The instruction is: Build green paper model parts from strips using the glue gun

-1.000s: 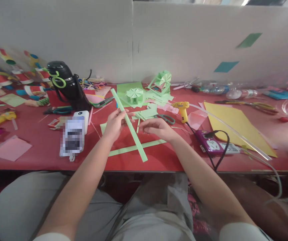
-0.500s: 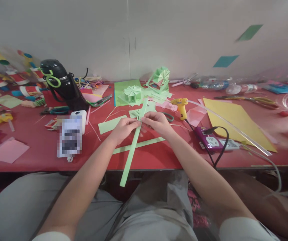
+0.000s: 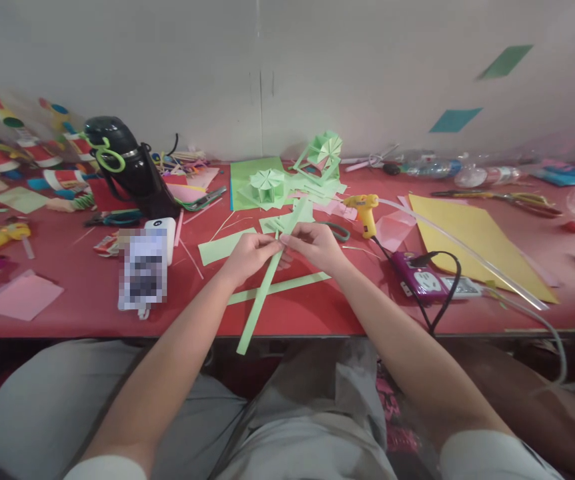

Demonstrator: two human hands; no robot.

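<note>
Both my hands meet over the middle of the red table, pinching a long green paper strip [image 3: 260,300]. My left hand [image 3: 251,255] grips its left side with thumb and fingers. On the other side my right hand [image 3: 315,245] holds it close to the left fingertips. The strip slants from beyond my fingers down past the table's front edge. Beneath it lies a second green paper strip [image 3: 300,285]. A green paper piece [image 3: 225,247] rests left of my hands. Beyond them stand a folded green paper rosette [image 3: 267,187] and a taller green paper structure [image 3: 323,153].
Right of my hands are a yellow glue gun [image 3: 365,212], a purple power socket [image 3: 422,283] with cables, and yellow paper [image 3: 477,247]. To the left lie a phone [image 3: 143,270] and a leaning black bottle [image 3: 127,167]. Pink paper [image 3: 23,297] sits far left.
The strip's near end has risen slightly and its far end has tilted to the right. My hands keep their pinch in nearly the same place. The view has shifted a little.
</note>
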